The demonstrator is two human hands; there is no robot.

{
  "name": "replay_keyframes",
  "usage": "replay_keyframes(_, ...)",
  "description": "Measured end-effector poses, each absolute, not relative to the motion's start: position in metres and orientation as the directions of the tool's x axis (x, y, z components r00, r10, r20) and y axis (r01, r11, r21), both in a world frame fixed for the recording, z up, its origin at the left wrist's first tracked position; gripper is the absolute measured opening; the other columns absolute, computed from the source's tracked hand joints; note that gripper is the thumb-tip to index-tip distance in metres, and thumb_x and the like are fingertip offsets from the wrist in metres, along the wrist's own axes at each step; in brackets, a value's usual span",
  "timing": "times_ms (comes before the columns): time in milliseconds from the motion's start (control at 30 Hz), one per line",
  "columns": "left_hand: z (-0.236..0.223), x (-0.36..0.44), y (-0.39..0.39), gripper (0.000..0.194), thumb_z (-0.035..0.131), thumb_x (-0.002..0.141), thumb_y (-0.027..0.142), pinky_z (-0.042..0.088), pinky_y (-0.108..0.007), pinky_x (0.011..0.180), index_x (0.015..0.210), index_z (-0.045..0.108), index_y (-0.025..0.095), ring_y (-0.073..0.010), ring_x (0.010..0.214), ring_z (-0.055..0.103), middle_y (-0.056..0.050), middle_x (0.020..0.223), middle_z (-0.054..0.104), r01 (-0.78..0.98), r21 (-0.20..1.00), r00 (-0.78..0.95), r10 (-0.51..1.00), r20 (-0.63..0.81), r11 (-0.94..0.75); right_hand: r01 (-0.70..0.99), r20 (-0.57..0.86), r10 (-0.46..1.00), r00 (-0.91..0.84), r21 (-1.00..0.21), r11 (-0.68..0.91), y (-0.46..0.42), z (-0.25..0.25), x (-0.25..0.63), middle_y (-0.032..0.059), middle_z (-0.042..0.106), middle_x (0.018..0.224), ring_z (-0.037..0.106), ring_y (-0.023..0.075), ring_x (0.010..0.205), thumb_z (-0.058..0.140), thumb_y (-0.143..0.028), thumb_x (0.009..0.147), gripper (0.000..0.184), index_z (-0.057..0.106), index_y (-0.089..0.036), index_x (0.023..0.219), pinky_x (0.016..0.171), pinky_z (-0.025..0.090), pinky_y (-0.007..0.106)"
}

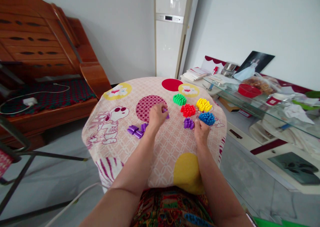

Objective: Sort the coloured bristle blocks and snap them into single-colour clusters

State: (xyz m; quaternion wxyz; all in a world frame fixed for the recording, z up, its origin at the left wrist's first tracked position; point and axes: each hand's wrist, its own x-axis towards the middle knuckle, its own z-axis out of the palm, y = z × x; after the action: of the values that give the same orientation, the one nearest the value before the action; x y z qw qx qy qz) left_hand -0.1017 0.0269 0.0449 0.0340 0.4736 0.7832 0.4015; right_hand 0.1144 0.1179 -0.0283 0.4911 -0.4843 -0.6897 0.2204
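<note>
My left hand [158, 115] is closed in a pinch on a small purple plastic piece [167, 115], just above the dark pink checked circle on the cloth. Left of that wrist lie several loose purple pieces [136, 131], partly covered by my forearm. Beside a small purple cluster [189, 123] and just below a blue cluster [207, 118], my right hand [202, 131] has its fingers curled together; whatever they hold is hidden. Standing close together behind it are a red cluster [188, 110], a green cluster [179, 99] and a yellow cluster [204, 104] of small pegs.
A patterned cloth [160, 167] covers the round table. To the right, a glass-topped cabinet [275, 111] carries papers, a red bowl [249, 90] and a photo [254, 65]. A wooden bench [37, 50] stands left; a white upright appliance [170, 36] is behind.
</note>
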Motion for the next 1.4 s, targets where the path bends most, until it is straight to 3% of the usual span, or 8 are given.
replay_keyframes(233, 0.021, -0.040, 0.053, 0.022, 0.061, 0.083, 0.019, 0.050, -0.028, 0.080, 0.103, 0.070, 0.017, -0.0182, 0.090, 0.065, -0.009, 0.101, 0.067, 0.839, 0.521, -0.346, 0.895, 0.282, 0.159, 0.454, 0.479, 0.877, -0.045, -0.772, 0.445, 0.117, -0.027, 0.114, 0.0011, 0.054, 0.053, 0.047, 0.0154, 0.057, 0.047, -0.042, 0.087, 0.038, 0.055, -0.020, 0.057, 0.057, 0.035, 0.026)
replay_keyframes(533, 0.018, -0.057, 0.049, 0.045, 0.076, 0.065, 0.019, 0.050, -0.030, 0.086, 0.110, 0.070, 0.017, -0.0208, 0.093, 0.066, -0.006, 0.103, 0.072, 0.848, 0.528, -0.132, 0.982, 0.135, 0.041, 0.472, 0.507, 0.860, -0.054, -0.747, 0.469, 0.119, -0.028, 0.115, 0.0009, 0.052, 0.053, 0.043, 0.0147, 0.054, 0.044, -0.045, 0.087, 0.039, 0.053, -0.021, 0.057, 0.055, 0.033, 0.027)
replay_keyframes(833, 0.016, -0.048, 0.057, 0.045, 0.079, 0.066, 0.025, 0.050, -0.029, 0.081, 0.109, 0.068, 0.015, -0.0196, 0.089, 0.065, -0.007, 0.102, 0.070, 0.808, 0.589, -0.117, 0.977, 0.176, -0.010, 0.475, 0.491, 0.869, -0.059, -0.752, 0.457, 0.119, -0.027, 0.115, 0.0015, 0.054, 0.052, 0.046, 0.0159, 0.056, 0.045, -0.044, 0.086, 0.038, 0.053, -0.021, 0.057, 0.055, 0.034, 0.027)
replay_keyframes(1067, 0.014, -0.058, 0.051, 0.069, 0.081, 0.064, 0.020, 0.051, -0.026, 0.078, 0.129, 0.059, 0.014, -0.0166, 0.087, 0.065, -0.008, 0.109, 0.069, 0.761, 0.648, -0.133, 0.977, 0.165, -0.006, 0.463, 0.481, 0.874, -0.065, -0.762, 0.453, 0.118, -0.025, 0.116, 0.0019, 0.055, 0.052, 0.047, 0.0162, 0.057, 0.047, -0.043, 0.086, 0.039, 0.052, -0.021, 0.055, 0.056, 0.035, 0.027)
replay_keyframes(1300, 0.046, -0.120, 0.013, 0.037, 0.073, 0.071, 0.021, 0.050, -0.029, 0.081, 0.108, 0.071, 0.017, -0.0204, 0.090, 0.066, -0.006, 0.098, 0.073, 0.837, 0.511, -0.294, 0.948, 0.122, 0.194, 0.445, 0.474, 0.878, -0.063, -0.775, 0.450, 0.117, -0.026, 0.116, 0.0014, 0.054, 0.051, 0.051, 0.0170, 0.059, 0.048, -0.044, 0.086, 0.039, 0.053, -0.021, 0.055, 0.056, 0.038, 0.026)
replay_keyframes(1400, 0.056, -0.156, -0.015, 0.036, 0.073, 0.070, 0.025, 0.049, -0.028, 0.080, 0.106, 0.072, 0.018, -0.0220, 0.092, 0.067, -0.006, 0.098, 0.073, 0.819, 0.483, -0.405, 0.909, 0.102, 0.310, 0.444, 0.471, 0.879, -0.070, -0.775, 0.451, 0.118, -0.026, 0.116, 0.0014, 0.054, 0.051, 0.051, 0.0172, 0.060, 0.048, -0.043, 0.087, 0.039, 0.055, -0.020, 0.056, 0.057, 0.038, 0.026)
